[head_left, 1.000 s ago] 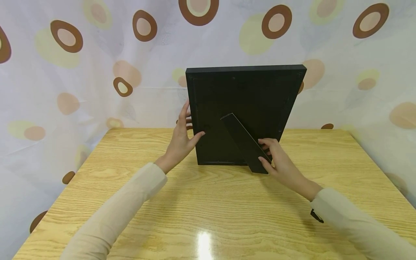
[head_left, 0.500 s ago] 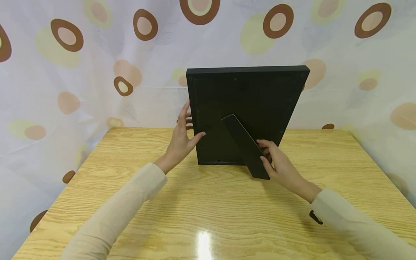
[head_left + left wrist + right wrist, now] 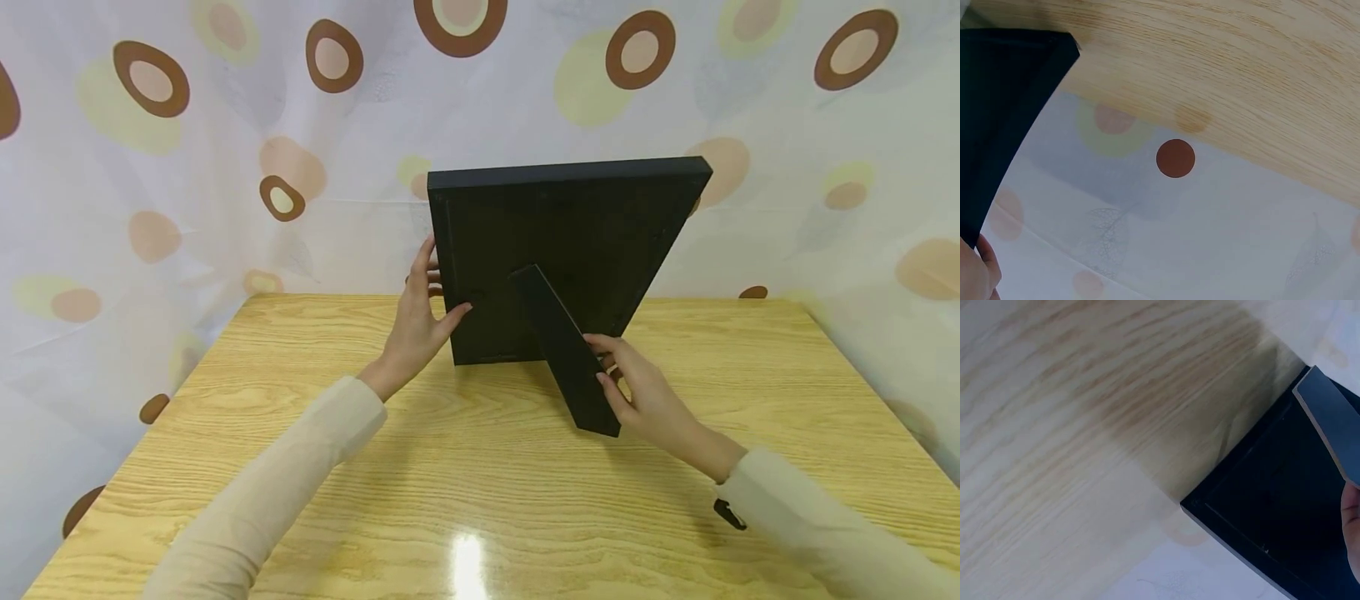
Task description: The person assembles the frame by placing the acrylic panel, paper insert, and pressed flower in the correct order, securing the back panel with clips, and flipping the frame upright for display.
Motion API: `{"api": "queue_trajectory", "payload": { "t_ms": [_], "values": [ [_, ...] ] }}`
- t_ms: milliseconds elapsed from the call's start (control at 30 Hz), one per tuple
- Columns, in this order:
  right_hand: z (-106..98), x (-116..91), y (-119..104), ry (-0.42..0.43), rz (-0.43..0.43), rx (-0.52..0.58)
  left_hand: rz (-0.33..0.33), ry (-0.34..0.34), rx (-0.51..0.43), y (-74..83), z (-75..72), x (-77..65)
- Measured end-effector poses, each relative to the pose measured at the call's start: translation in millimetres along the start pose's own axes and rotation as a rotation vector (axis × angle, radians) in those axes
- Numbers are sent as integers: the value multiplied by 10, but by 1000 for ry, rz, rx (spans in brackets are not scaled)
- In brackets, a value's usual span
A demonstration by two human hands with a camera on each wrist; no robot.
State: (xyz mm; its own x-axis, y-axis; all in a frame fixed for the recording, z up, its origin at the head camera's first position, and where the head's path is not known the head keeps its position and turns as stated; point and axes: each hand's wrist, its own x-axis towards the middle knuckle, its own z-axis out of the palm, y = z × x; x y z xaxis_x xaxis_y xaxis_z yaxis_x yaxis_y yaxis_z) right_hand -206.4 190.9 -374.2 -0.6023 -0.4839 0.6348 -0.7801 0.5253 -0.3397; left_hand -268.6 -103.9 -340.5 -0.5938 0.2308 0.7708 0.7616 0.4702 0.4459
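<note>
A black picture frame (image 3: 577, 225) stands on its lower edge on the wooden table (image 3: 465, 475), its back facing me and its top leaning away. My left hand (image 3: 420, 321) grips its left edge, thumb on the back and fingers round the front. A black easel stand (image 3: 566, 350) swings out from the back toward me. My right hand (image 3: 633, 387) pinches the stand near its lower end. In the left wrist view the frame's edge (image 3: 1007, 119) fills the upper left. The right wrist view has the frame's back (image 3: 1272, 512) and the stand (image 3: 1329, 419).
A curtain (image 3: 187, 167) printed with brown and yellow ovals hangs behind and beside the table. The table's front edge carries a bright light reflection (image 3: 468, 562). Both sleeves are cream coloured.
The stand has swung farther out from the frame's back toward me, with my right hand following it. The frame's top has tilted away. My left hand has stayed on the left edge.
</note>
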Motion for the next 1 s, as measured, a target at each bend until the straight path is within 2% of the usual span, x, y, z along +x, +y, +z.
{"api": "queue_trajectory", "payload": {
  "t_ms": [433, 667, 1000],
  "values": [
    [117, -72, 8, -12, -56, 39, 72, 9, 49, -68, 23, -49],
    [123, -87, -11, -7, -78, 28, 77, 7, 81, -51, 13, -63],
    [153, -106, -16, 8, -102, 44, 66, -11, 73, -39, -11, -89]
  ]
}}
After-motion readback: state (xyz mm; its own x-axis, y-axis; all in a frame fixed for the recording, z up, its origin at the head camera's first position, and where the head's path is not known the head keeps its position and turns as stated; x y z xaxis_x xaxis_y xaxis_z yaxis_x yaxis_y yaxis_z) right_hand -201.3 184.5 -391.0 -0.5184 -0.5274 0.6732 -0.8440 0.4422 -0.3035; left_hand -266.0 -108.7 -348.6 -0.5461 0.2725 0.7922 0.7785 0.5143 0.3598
